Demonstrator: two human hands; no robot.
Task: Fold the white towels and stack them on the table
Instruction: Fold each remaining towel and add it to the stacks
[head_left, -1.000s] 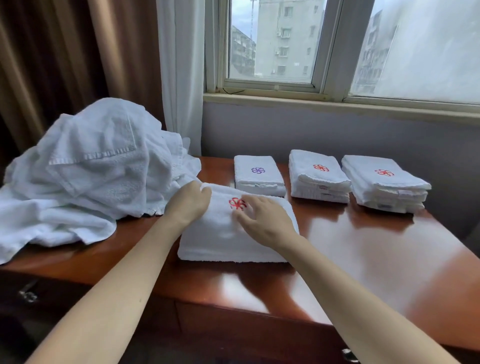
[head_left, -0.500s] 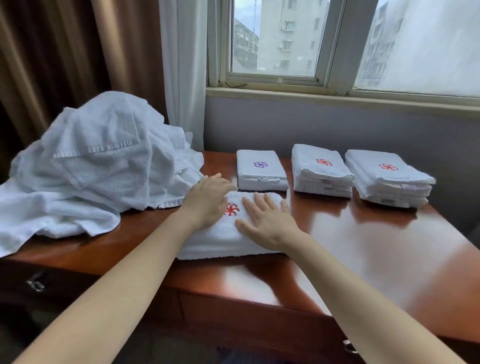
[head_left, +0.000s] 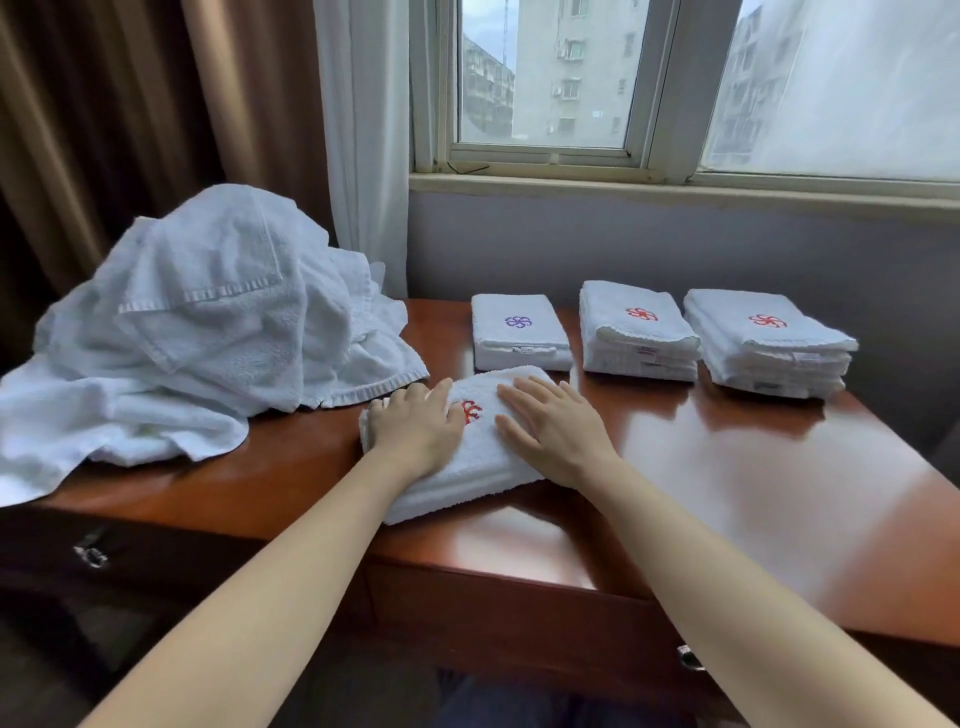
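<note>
A folded white towel (head_left: 480, 457) with a red emblem lies on the wooden table (head_left: 753, 483) in front of me. My left hand (head_left: 415, 426) rests flat on its left half, and my right hand (head_left: 556, 426) lies flat on its right half, fingers spread. Neither hand grips anything. Behind it stand three stacks: a single folded towel with a purple emblem (head_left: 519, 332), a middle stack with a red emblem (head_left: 636, 332) and a right stack with a red emblem (head_left: 769, 343). A heap of unfolded white towels (head_left: 197, 332) covers the table's left end.
A window sill (head_left: 675, 187) and grey wall run behind the table. Brown and white curtains (head_left: 234, 130) hang at the back left. Drawer handles (head_left: 91, 553) show on the table's front. Polished bare wood lies to the right of the folded towel.
Both hands went from pinching the towel's far edge to lying flat on top of it. The towel is now narrower and thicker, folded over. The camera view shifted slightly.
</note>
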